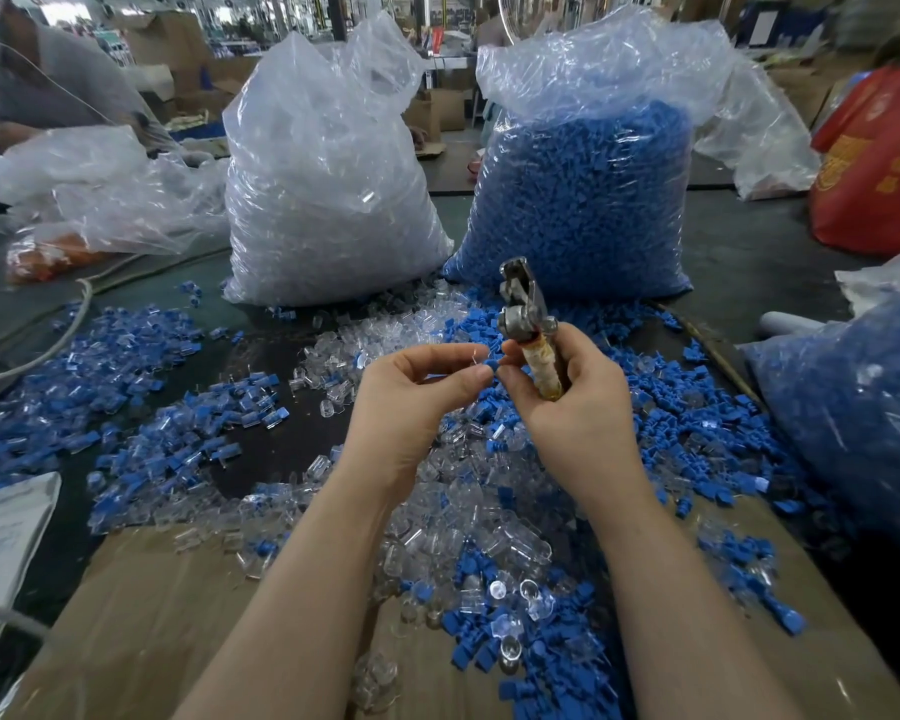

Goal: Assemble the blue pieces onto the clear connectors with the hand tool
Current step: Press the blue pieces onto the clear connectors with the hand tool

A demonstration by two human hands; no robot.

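Fingertips of my left hand [417,379] pinch a clear connector [471,353] with a blue piece [491,364] at its end, held above the littered surface [281,356]. My right hand [557,392] grips the hand tool [528,324], jaws upward. I judge I'm mid-fitting; next, the pair must go squarely between the jaws for a squeeze.

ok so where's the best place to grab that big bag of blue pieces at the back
Probably the loose gathered plastic at the top of the bag of blue pieces, coming down from above. The lower body bulges full and gives nothing for fingers to close round.
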